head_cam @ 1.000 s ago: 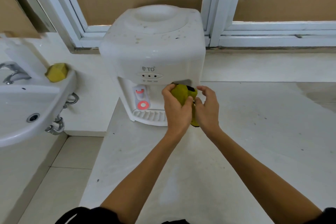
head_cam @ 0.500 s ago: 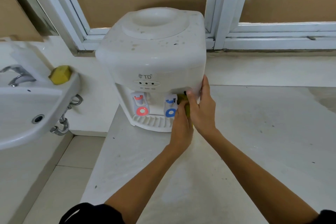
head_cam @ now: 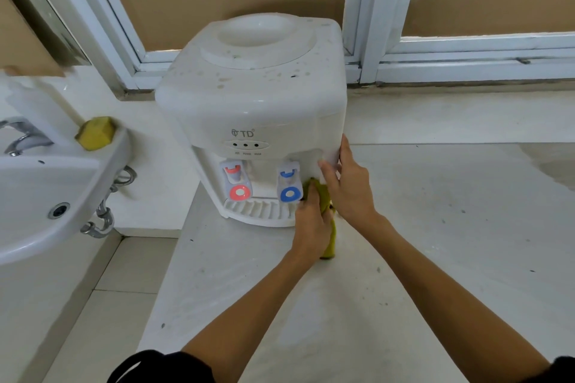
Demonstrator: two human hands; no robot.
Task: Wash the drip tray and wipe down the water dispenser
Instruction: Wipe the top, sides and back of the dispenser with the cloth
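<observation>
A white tabletop water dispenser (head_cam: 252, 109) stands on a pale counter (head_cam: 435, 227), near the centre of the view and slightly toward 12 o'clock, with its back close to white window frames (head_cam: 367, 9). Its top is speckled with brownish spots. On its front are a red tap (head_cam: 238, 183) and, at 3 o'clock from it, a blue tap (head_cam: 290, 185); the slatted white drip tray (head_cam: 258, 210) sits in place directly below them at the dispenser's base. Two bare arms reach in from 6 o'clock. The left hand (head_cam: 311, 221) grips a yellow-green cloth (head_cam: 326, 205) with curled fingers, holding it against the dispenser's lower front corner, just at 3 o'clock of the blue tap; the cloth's tail hangs down toward the counter. The right hand (head_cam: 348, 186) rests flat against the dispenser's right side, fingers straight and pressed together, pointing toward 12 o'clock, thumb against the front edge. At 9 o'clock a white wall-mounted sink (head_cam: 46, 196) shows a chrome faucet (head_cam: 21, 137), with a yellow sponge (head_cam: 95, 133) sitting on its rim. Chrome pipework (head_cam: 105, 211) shows beneath the sink.
</observation>
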